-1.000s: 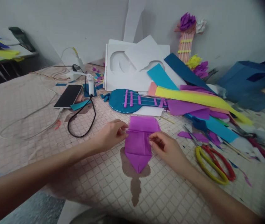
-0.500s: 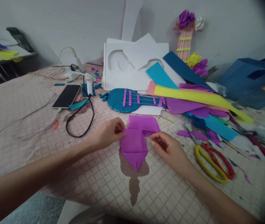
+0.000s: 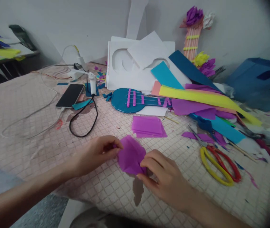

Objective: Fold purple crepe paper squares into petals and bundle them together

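A sheet of purple crepe paper (image 3: 131,154) is stretched between my hands, low over the table, its surface creased and slightly blurred. My left hand (image 3: 105,150) pinches its left edge between thumb and fingers. At its lower right, my right hand (image 3: 157,172) grips the paper with thumb and fingertips. Just beyond it lies a stack of purple crepe paper pieces (image 3: 148,126). Behind that stack rests a small blue guitar model (image 3: 125,101) with purple strips and thin strings along its body and neck.
Scissors with yellow and red handles (image 3: 217,164) lie at the right. Coloured paper strips (image 3: 201,95) pile up behind them. A phone (image 3: 69,96) with a cable and a black cord loop (image 3: 82,134) occupy the left. White boards (image 3: 141,74) lean on the wall.
The folded purple paper has come away from the stack and nearer to me, turned and partly opened out. My right hand has moved onto its lower right corner; the stack now shows fully.
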Available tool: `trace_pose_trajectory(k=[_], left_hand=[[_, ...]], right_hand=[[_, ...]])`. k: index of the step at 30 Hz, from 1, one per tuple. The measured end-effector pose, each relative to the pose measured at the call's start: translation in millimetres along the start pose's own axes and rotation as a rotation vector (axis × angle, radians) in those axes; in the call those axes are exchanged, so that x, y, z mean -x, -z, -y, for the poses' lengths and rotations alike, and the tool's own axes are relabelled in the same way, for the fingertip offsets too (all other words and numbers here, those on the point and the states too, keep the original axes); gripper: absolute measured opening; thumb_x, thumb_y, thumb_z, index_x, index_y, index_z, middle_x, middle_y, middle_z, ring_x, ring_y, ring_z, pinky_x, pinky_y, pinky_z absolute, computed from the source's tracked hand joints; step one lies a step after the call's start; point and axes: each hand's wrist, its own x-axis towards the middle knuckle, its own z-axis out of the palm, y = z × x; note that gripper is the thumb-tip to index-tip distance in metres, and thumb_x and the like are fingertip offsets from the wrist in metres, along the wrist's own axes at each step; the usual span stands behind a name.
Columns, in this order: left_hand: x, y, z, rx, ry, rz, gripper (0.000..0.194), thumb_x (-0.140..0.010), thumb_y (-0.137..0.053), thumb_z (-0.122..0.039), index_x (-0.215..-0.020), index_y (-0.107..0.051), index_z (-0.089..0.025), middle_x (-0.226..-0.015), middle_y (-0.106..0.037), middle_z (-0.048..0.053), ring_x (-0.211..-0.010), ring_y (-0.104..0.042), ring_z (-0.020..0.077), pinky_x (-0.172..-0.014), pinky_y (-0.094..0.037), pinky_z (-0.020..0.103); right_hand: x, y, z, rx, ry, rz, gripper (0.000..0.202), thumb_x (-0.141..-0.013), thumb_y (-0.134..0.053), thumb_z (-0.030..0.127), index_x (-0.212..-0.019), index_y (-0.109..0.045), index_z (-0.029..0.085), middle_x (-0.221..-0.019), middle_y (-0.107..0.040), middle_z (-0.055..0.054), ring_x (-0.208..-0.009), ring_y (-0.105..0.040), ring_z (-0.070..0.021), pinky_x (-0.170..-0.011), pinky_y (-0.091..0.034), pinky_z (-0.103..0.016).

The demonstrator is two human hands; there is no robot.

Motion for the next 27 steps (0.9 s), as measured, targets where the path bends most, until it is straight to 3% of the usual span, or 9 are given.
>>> trace_pose_trajectory(k=[4,8,11,16,18,20,22,25,27], left_hand=[[18.3,-16.4,-9.0,0.507,0.122,0.105,0.026,-0.085,-0.06,-0.025,-0.11,-0.061,-0.019,-0.096,-0.068,0.003,-0.089,-0.063,0.0151,-0.08,-0.049,0.028],[37.1,-28.3,-22.7,0.633,0.161,0.234,0.03,-0.088,-0.058,-0.026,-0.118,-0.058,-0.023,-0.112,-0.066,0.005,-0.104,-0.061,0.0178,-0.089,-0.048,0.032],[45.0,-29.5,-24.7,0.419,0.086,0.211,0.036,-0.089,-0.057,-0.024,-0.124,-0.053,-0.029,-0.117,-0.063,0.002,-0.103,-0.06,0.016,-0.089,-0.049,0.03],[40.5,-26.4,-14.3,-0.019,-0.194,0.013,0.052,-0.084,-0.052,-0.007,-0.13,-0.045,-0.031,-0.092,-0.062,-0.002,-0.08,-0.059,0.0112,-0.073,-0.052,0.023],[33.7,-27.8,-9.6,-0.201,-0.308,-0.068,0.058,-0.081,-0.054,-0.005,-0.132,-0.042,-0.03,-0.102,-0.059,0.001,-0.09,-0.058,0.0138,-0.08,-0.052,0.028],[24.3,-31.3,-5.6,-0.345,-0.406,-0.034,0.056,-0.081,-0.057,-0.005,-0.131,-0.044,-0.027,-0.12,-0.053,0.006,-0.109,-0.053,0.0189,-0.091,-0.049,0.035],[12.7,-35.1,-2.3,-0.439,-0.509,-0.001,0.049,-0.083,-0.057,-0.005,-0.127,-0.047,-0.024,-0.126,-0.051,0.008,-0.116,-0.048,0.0204,-0.097,-0.046,0.038],[-4.8,-36.4,0.8,-0.509,-0.675,-0.004,0.02,-0.087,-0.054,-0.008,-0.105,-0.057,-0.018,-0.121,-0.057,0.008,-0.11,-0.051,0.0191,-0.096,-0.043,0.038],[-12.6,-32.9,0.4,-0.569,-0.757,0.006,0.012,-0.089,-0.052,-0.01,-0.097,-0.059,-0.016,-0.117,-0.06,0.008,-0.106,-0.053,0.0192,-0.093,-0.043,0.037]], right_hand=[[0.3,-6.1,13.5,0.055,0.03,-0.055,0.018,-0.082,-0.062,0.028,-0.089,-0.051,0.017,-0.084,-0.056,-0.006,-0.08,-0.052,-0.0202,-0.068,-0.049,-0.035],[0.6,-13.8,21.6,0.091,-0.021,-0.076,0.022,-0.082,-0.062,0.034,-0.089,-0.051,0.016,-0.082,-0.056,-0.006,-0.08,-0.052,-0.0211,-0.067,-0.05,-0.037],[3.7,-16.5,20.5,0.134,-0.013,-0.043,0.002,-0.086,-0.052,0.016,-0.084,-0.052,0.017,-0.079,-0.055,-0.004,-0.077,-0.051,-0.0186,-0.066,-0.049,-0.034],[14.4,-8.0,12.6,0.12,0.054,0.038,0.018,-0.09,-0.042,0.008,-0.083,-0.056,0.017,-0.083,-0.058,-0.005,-0.079,-0.053,-0.0181,-0.069,-0.049,-0.033],[18.6,-2.7,9.4,0.118,0.112,0.047,0.021,-0.092,-0.04,0.009,-0.088,-0.059,0.017,-0.085,-0.059,-0.006,-0.082,-0.054,-0.0186,-0.07,-0.05,-0.032],[21.5,1.9,6.5,0.129,0.172,0.032,0.024,-0.093,-0.037,0.01,-0.091,-0.06,0.017,-0.086,-0.061,-0.006,-0.083,-0.055,-0.0183,-0.071,-0.051,-0.032],[22.7,5.7,3.9,0.141,0.212,0.007,0.025,-0.093,-0.037,0.01,-0.089,-0.06,0.018,-0.086,-0.063,-0.005,-0.081,-0.056,-0.0173,-0.072,-0.052,-0.031],[21.8,11.5,-0.4,0.162,0.264,-0.006,0.024,-0.092,-0.04,0.009,-0.086,-0.061,0.018,-0.084,-0.065,-0.004,-0.082,-0.057,-0.0163,-0.075,-0.053,-0.03],[20.5,15.9,-4.9,0.181,0.329,-0.005,0.022,-0.092,-0.043,0.008,-0.084,-0.062,0.017,-0.084,-0.066,-0.004,-0.083,-0.058,-0.0161,-0.078,-0.053,-0.03]])
